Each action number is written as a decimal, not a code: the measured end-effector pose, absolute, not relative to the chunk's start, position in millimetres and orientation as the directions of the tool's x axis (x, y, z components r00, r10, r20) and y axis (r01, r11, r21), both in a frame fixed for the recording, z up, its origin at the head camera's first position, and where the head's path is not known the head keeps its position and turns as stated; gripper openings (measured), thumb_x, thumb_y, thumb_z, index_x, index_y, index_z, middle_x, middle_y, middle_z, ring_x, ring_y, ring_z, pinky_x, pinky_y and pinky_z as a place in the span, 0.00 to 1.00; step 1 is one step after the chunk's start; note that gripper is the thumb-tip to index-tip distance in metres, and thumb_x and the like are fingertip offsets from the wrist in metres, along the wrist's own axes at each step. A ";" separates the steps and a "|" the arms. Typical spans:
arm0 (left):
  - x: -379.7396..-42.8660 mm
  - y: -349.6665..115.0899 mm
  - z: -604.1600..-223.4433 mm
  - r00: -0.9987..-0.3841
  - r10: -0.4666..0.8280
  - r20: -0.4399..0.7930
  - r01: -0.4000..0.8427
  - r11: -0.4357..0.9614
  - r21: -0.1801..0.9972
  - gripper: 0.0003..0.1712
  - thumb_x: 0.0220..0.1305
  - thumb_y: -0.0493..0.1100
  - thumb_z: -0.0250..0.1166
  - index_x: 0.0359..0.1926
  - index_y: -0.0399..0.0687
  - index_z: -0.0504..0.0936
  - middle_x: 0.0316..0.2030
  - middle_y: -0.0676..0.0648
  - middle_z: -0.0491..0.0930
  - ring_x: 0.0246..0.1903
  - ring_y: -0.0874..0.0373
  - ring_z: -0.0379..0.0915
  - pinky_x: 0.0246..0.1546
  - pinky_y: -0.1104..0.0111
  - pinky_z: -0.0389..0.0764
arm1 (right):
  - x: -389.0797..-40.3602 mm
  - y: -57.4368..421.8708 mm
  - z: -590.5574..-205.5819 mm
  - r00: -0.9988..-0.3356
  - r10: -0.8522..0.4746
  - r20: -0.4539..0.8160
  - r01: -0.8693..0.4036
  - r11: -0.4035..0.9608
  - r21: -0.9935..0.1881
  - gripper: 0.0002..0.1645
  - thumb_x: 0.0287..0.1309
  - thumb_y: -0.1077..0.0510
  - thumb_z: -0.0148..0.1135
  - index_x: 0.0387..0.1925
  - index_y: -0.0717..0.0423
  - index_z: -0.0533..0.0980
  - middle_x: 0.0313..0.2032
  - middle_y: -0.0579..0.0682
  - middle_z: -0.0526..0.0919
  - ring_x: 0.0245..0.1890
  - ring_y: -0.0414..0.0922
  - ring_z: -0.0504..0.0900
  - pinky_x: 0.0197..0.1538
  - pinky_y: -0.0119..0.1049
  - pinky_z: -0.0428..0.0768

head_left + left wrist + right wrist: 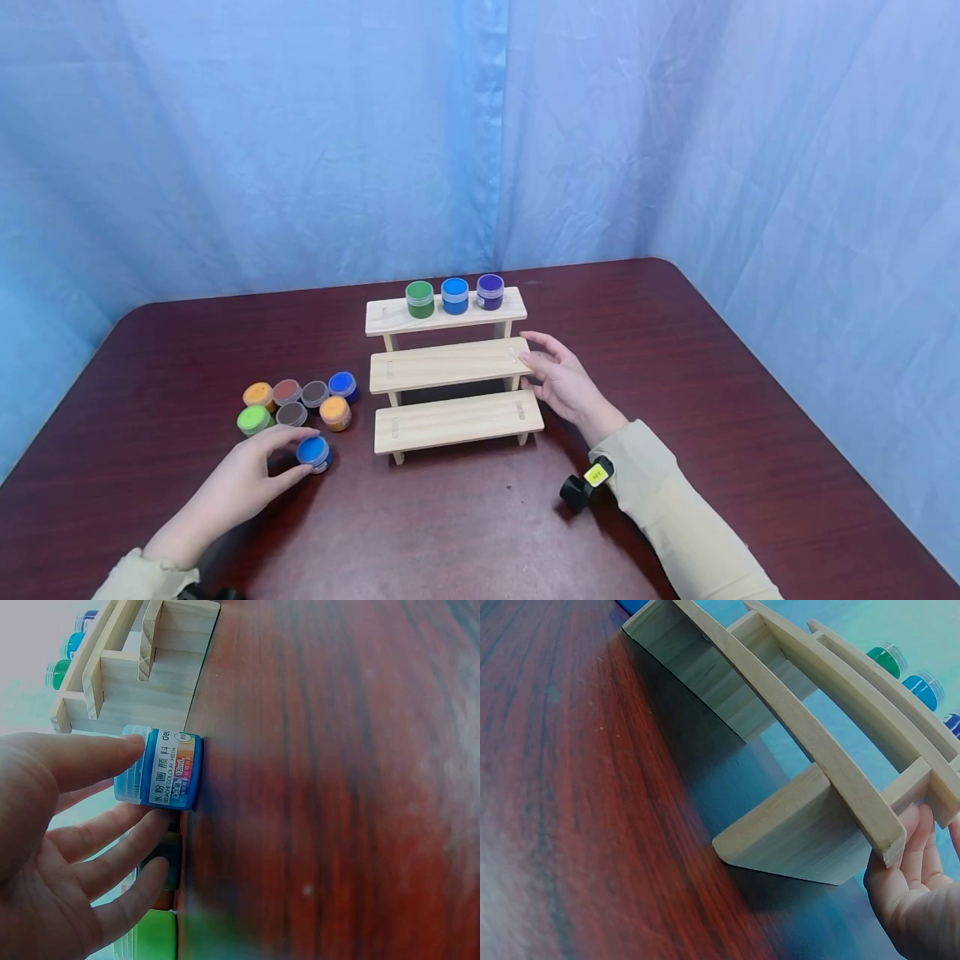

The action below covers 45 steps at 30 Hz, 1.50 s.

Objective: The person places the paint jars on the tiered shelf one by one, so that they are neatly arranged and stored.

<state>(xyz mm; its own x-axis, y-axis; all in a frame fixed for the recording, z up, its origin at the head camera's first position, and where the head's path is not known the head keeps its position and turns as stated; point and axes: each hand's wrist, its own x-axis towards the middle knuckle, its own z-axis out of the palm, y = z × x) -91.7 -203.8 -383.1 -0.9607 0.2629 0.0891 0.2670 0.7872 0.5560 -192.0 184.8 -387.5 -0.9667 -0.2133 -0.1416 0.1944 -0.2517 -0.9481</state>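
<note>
"Blue marks the held part. State the position of the blue jar [314, 454] and the condition of both hands."

"Position: left half of the table [420, 533], between the loose jars [292, 415] and the front left corner of the wooden rack [459, 419]. The left hand [251, 475] pinches the jar, thumb and fingers on opposite sides. Whether the base bears on the table cannot be told. The right hand [566, 383] grips the right end of the middle shelf [450, 365], thumb on top."

"List possible faults at the left."

"Fault 1, slip. Probable cause: a fingertip pinch on a smooth, round wall. Fault 2, collision. Probable cause: the near orange jar [335, 413] and the light green jar [255, 420] stand close to the hand; a sweep towards the table's left edge could knock them over."

"And at the rack?"

"Fault 3, shift or tilt. Probable cause: uneven force at one end. The green jar [420, 300], shelved blue jar [454, 297] and purple jar [491, 292] stand upright on the top shelf [386, 317], nearest the table's far edge. No lip is visible; a jolt could topple them."

"Precaution?"

"Keep right-hand pressure light and even. Lift the blue jar vertically before any sideways travel."
</note>
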 end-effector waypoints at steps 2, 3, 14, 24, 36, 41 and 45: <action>-91.4 -203.4 -382.8 -0.963 0.259 0.080 0.259 0.790 0.556 0.23 0.54 0.38 0.70 0.52 0.42 0.79 0.47 0.44 0.81 0.45 0.50 0.78 0.47 0.52 0.80 | -192.1 184.5 -387.2 -0.967 -0.213 -0.142 0.195 -0.254 -0.947 0.27 0.67 0.65 0.48 0.66 0.59 0.58 0.36 0.43 0.75 0.32 0.35 0.77 0.35 0.28 0.74; -91.3 -203.2 -382.6 -0.964 0.256 0.076 0.254 0.791 0.557 0.23 0.54 0.38 0.70 0.52 0.41 0.79 0.47 0.44 0.81 0.46 0.49 0.78 0.47 0.51 0.80 | -192.1 184.3 -387.1 -0.967 -0.213 -0.144 0.196 -0.253 -0.947 0.27 0.67 0.65 0.48 0.65 0.58 0.58 0.36 0.43 0.75 0.32 0.35 0.77 0.35 0.28 0.74; -91.9 -201.5 -380.0 -0.972 0.233 0.023 0.207 0.806 0.555 0.21 0.54 0.40 0.71 0.51 0.43 0.80 0.47 0.44 0.82 0.48 0.48 0.77 0.49 0.49 0.78 | -192.1 184.2 -387.4 -0.966 -0.210 -0.150 0.200 -0.244 -0.949 0.30 0.67 0.65 0.47 0.68 0.61 0.54 0.36 0.43 0.76 0.33 0.35 0.77 0.36 0.28 0.74; -92.2 -200.5 -380.2 -0.972 0.233 0.036 0.212 0.800 0.561 0.21 0.54 0.40 0.71 0.50 0.44 0.80 0.47 0.44 0.81 0.49 0.47 0.77 0.50 0.48 0.77 | -191.8 184.4 -387.9 -0.966 -0.214 -0.143 0.196 -0.250 -0.948 0.32 0.67 0.66 0.47 0.69 0.63 0.52 0.36 0.43 0.76 0.33 0.35 0.77 0.36 0.28 0.74; -93.7 -201.0 -382.5 -0.968 0.242 0.068 0.235 0.779 0.581 0.19 0.54 0.41 0.71 0.48 0.45 0.81 0.45 0.47 0.82 0.47 0.50 0.77 0.49 0.49 0.78 | -191.3 184.1 -387.5 -0.968 -0.210 -0.138 0.190 -0.255 -0.948 0.29 0.67 0.65 0.48 0.67 0.60 0.56 0.36 0.43 0.76 0.33 0.35 0.77 0.35 0.28 0.74; -94.3 -200.9 -383.5 -0.969 0.239 0.069 0.235 0.785 0.574 0.18 0.54 0.40 0.71 0.48 0.46 0.81 0.44 0.49 0.82 0.46 0.51 0.78 0.49 0.51 0.79 | -191.1 184.4 -387.6 -0.968 -0.212 -0.136 0.188 -0.251 -0.949 0.30 0.67 0.65 0.48 0.68 0.62 0.54 0.36 0.43 0.76 0.33 0.35 0.77 0.35 0.28 0.74; -95.4 -200.6 -382.8 -0.969 0.239 0.059 0.230 0.791 0.567 0.19 0.54 0.40 0.71 0.48 0.46 0.81 0.44 0.49 0.82 0.46 0.51 0.77 0.49 0.50 0.79 | -191.1 184.6 -387.5 -0.968 -0.212 -0.134 0.187 -0.251 -0.950 0.30 0.67 0.65 0.47 0.68 0.62 0.54 0.36 0.43 0.76 0.32 0.35 0.77 0.35 0.28 0.74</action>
<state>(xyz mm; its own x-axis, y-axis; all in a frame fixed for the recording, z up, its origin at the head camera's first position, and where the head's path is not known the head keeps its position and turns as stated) -95.4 -200.6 -382.8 -0.9691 0.2394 0.0588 0.2298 0.7914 0.5665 -191.1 184.6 -387.5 -0.9681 -0.2117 -0.1342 0.1866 -0.2510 -0.9498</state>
